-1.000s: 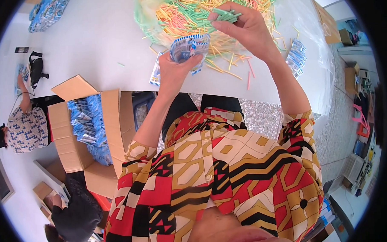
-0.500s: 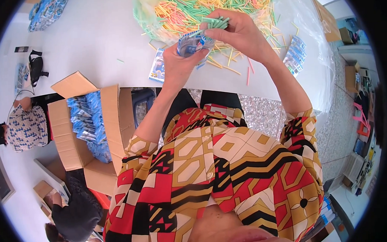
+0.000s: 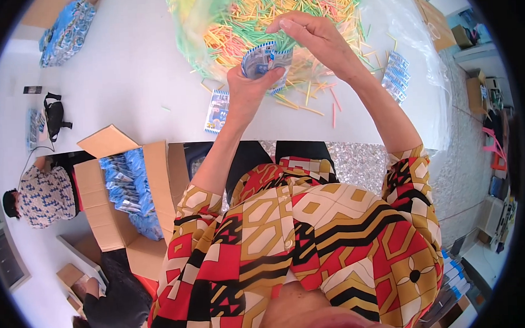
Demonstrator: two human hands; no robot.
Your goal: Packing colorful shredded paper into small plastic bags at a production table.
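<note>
White table (image 3: 132, 70) strewn with a heap of thin green, yellow and pink sticks (image 3: 257, 19). Left hand (image 3: 249, 86) clenched round small blue-and-white printed packets (image 3: 264, 58); right hand (image 3: 313, 38) pinched above them. Finished blue packets in open cardboard box (image 3: 124, 186); heap far from used up.

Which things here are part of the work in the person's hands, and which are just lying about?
In use:
- left hand gripping a small blue-and-white packet
- right hand at the packet's top
- heap of coloured sticks

Lying about:
- flat packet on the table
- packet stack
- open cardboard box
- black bag
</note>
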